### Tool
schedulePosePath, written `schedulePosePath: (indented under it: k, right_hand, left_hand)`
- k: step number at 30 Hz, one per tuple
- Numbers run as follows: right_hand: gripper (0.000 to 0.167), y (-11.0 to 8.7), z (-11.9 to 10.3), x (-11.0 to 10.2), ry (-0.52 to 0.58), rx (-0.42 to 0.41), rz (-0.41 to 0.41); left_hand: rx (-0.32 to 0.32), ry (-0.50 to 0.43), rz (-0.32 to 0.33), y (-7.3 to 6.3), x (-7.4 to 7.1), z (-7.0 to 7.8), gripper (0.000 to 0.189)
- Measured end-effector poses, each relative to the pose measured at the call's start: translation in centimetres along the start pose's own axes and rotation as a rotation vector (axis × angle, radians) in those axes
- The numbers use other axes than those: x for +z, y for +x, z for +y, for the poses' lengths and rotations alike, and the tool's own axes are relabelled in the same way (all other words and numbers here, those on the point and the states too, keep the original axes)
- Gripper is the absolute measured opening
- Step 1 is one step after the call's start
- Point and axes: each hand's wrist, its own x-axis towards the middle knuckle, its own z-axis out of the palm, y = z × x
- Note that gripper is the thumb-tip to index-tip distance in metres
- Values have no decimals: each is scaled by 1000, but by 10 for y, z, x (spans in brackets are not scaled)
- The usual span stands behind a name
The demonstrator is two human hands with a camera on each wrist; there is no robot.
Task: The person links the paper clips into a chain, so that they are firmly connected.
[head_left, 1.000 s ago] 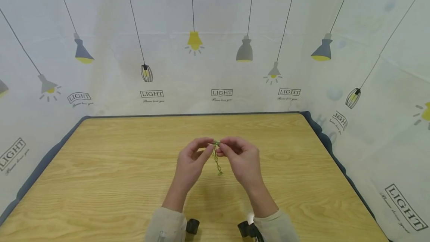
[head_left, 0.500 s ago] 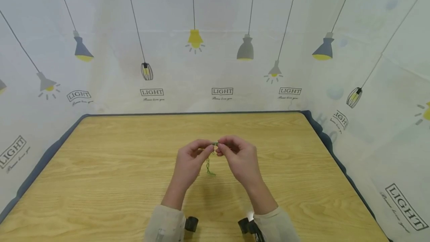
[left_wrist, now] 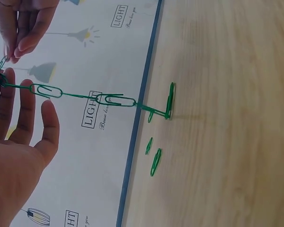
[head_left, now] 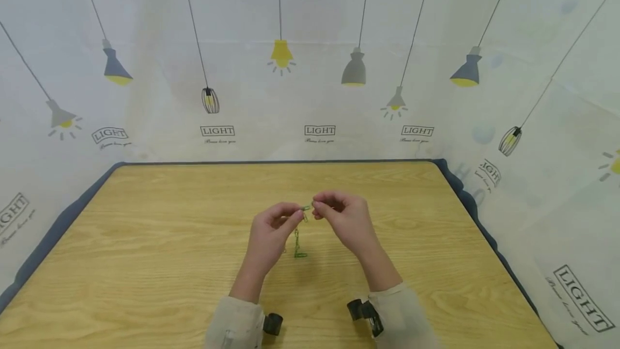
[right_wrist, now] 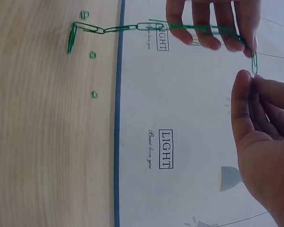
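Note:
A chain of green paper clips (left_wrist: 116,100) hangs from the fingertips of my left hand (head_left: 275,233). Its lowest clip (head_left: 301,255) lies crosswise; whether that clip touches the table cannot be told. At the top, one paper clip (right_wrist: 254,61) spans the small gap between the two hands. The thumb and fingertips of my right hand (head_left: 346,220) come together at this clip's end and appear to pinch it. In the left wrist view, the other left fingers are spread beside the chain.
Loose green clips (left_wrist: 155,162) show on the wood-grain table (head_left: 169,246) in both wrist views. A dark blue edge (head_left: 276,162) borders the table. Behind it stands a pale backdrop (head_left: 160,90) printed with lamps.
The hands have drawn slightly apart, opening a gap between their fingertips. Below the left hand, the hanging chain has swung to the left and its lowest clip has turned crosswise.

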Motion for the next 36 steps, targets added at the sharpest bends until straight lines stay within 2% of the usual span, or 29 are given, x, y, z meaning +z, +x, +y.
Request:
schedulePosePath:
  k: [4, 8, 12, 16, 22, 26, 30, 36]
  right_hand:
    - [12, 14, 3, -1, -130, -30, -52]
    - [15, 35, 13, 1, -317, -47, -153]
    - [20, 55, 31, 4, -419, -31, -250]
    - [25, 72, 53, 2, -419, -23, -321]
    - [37, 85, 81, -8, -267, 97, -373]
    - [41, 86, 99, -13, -214, 138, -464]
    - [42, 88, 108, -14, -244, 159, -525]
    - [41, 88, 106, -9, -346, 116, -574]
  left_hand:
    - [-6, -15, 11, 0, -3, -3, 17]
    - [-2, -24, 19, 0, -5, -4, 17]
    - [-11, -28, 28, 0, -5, -4, 17]
    - [-13, -29, 34, 0, -5, -5, 17]
    - [-5, -24, 38, 0, -5, -5, 18]
    - [-7, -24, 40, 0, -6, -4, 19]
    - [-11, -16, 42, 1, -8, -3, 22]
    - [-1, -16, 54, -1, -9, -1, 22]
